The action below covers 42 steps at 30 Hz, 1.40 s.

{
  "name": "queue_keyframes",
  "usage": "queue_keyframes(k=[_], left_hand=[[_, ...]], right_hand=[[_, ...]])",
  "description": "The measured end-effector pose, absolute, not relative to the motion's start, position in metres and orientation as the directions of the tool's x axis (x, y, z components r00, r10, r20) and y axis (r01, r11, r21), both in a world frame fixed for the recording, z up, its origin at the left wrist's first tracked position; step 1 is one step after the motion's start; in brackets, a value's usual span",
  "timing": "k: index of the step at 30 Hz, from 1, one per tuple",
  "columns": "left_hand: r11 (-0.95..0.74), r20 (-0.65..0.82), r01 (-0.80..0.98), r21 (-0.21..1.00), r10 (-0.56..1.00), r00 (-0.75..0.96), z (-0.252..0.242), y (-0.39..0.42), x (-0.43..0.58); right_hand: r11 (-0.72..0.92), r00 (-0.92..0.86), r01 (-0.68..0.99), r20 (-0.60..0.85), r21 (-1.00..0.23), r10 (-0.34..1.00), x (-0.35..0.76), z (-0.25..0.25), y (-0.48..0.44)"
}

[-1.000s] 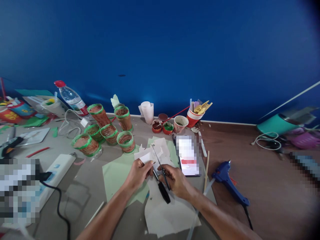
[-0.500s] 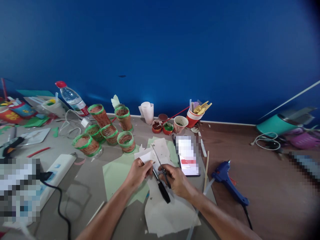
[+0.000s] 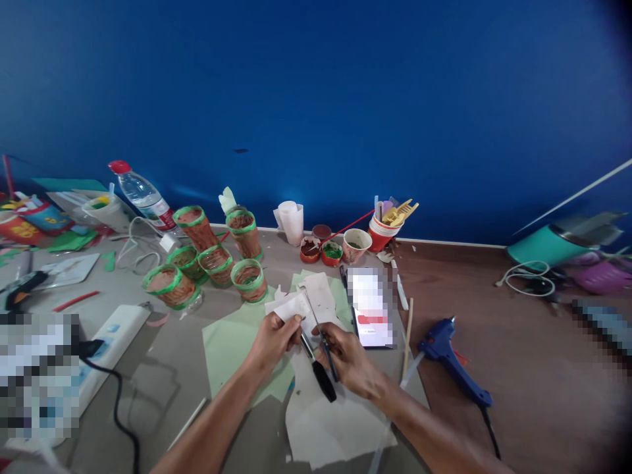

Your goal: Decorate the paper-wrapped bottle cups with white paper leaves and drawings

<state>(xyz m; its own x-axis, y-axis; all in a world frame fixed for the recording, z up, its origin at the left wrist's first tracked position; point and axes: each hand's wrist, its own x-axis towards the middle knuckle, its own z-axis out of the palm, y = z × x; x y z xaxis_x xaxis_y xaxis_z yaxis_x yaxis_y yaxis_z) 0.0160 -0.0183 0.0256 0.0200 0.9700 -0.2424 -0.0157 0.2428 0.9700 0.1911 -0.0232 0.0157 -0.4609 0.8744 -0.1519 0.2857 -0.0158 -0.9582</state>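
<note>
My left hand pinches a small white paper piece just above the table. My right hand is closed round the black handles of a pair of scissors. The thin blades point up and away, right beside the paper piece. Under both hands lie a large white sheet and a pale green sheet. More white paper scraps lie just beyond my hands.
Several green-rimmed brown cups stand at left centre, a water bottle behind them. A phone and a blue glue gun lie to the right. Small paint pots and a red cup of tools sit by the blue wall. A power strip lies at left.
The paper piece in my left hand has tipped slightly and the scissors have shifted a little toward it. Otherwise nothing has moved.
</note>
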Motion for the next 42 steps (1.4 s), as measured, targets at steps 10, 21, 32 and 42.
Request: queue_keyframes(k=[10,21,32,42], left_hand=[[0.249,-0.25,0.039,0.968,0.967,0.039,0.026,-0.02,0.017],[0.212,-0.214,0.036,0.977,0.976,0.05,0.026,-0.02,0.018],[0.19,-0.187,-0.022,0.982,0.978,0.088,0.024,-0.021,0.019],[0.19,-0.19,0.02,0.982,0.982,-0.021,0.022,-0.02,0.019]], right_hand=[[0.045,-0.454,0.42,-0.167,-0.906,0.875,0.189,0.03,-0.024],[-0.042,-0.453,0.267,-0.164,-0.963,0.876,0.19,0.008,-0.023],[-0.088,-0.456,0.172,-0.159,-0.981,0.876,0.191,0.002,-0.022],[0.011,-0.479,0.341,-0.163,-0.94,0.863,0.189,0.019,-0.023]])
